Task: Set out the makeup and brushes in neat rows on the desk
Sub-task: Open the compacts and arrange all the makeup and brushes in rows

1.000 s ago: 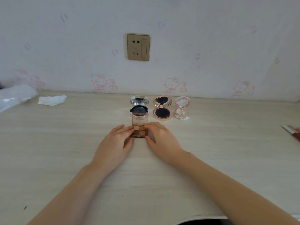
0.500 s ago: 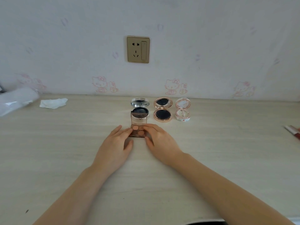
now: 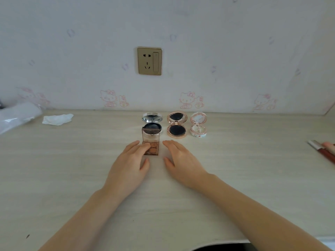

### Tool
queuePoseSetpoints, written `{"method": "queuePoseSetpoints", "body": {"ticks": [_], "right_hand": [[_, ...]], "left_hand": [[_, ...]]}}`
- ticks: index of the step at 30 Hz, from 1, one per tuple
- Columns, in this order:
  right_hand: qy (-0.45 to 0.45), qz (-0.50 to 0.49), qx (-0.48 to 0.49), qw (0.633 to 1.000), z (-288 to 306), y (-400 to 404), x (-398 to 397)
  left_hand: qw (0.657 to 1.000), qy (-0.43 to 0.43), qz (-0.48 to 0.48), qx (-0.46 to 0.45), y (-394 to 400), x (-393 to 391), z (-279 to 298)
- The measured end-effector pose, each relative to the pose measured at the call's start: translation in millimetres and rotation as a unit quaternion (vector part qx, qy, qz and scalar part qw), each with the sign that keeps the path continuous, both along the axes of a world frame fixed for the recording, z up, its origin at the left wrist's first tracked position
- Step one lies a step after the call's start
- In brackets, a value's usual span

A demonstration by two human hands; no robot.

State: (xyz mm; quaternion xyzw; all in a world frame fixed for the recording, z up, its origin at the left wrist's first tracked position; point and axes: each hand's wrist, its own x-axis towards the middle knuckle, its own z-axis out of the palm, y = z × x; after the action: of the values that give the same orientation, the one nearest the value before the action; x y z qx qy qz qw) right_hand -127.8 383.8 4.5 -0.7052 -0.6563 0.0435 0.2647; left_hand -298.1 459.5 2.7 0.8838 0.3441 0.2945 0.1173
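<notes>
Head view, left hand (image 3: 130, 161) flat on the desk (image 3: 72, 169), straight fingertips touching the open brown eyeshadow palette (image 3: 150, 144), right hand (image 3: 182, 159) relaxed and empty just right of it, three open round compacts (image 3: 177, 125) in a row beyond the hands, lip products (image 3: 322, 150) far right.

Two bare forearms, no sleeves; left grip (image 3: 131, 160), right grip (image 3: 183, 162) ringless.
</notes>
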Motion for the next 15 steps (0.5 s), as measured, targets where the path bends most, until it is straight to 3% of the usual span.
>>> {"method": "queuePoseSetpoints", "body": {"ticks": [8,15], "right_hand": [[-0.068,-0.044,-0.026,0.996,6,-65,57],[-0.123,-0.150,-0.017,0.981,12,-155,124]], "left_hand": [[0.997,0.026,-0.073,0.027,-28,50,8],[0.989,0.022,-0.145,0.029,-70,131,5]]}}
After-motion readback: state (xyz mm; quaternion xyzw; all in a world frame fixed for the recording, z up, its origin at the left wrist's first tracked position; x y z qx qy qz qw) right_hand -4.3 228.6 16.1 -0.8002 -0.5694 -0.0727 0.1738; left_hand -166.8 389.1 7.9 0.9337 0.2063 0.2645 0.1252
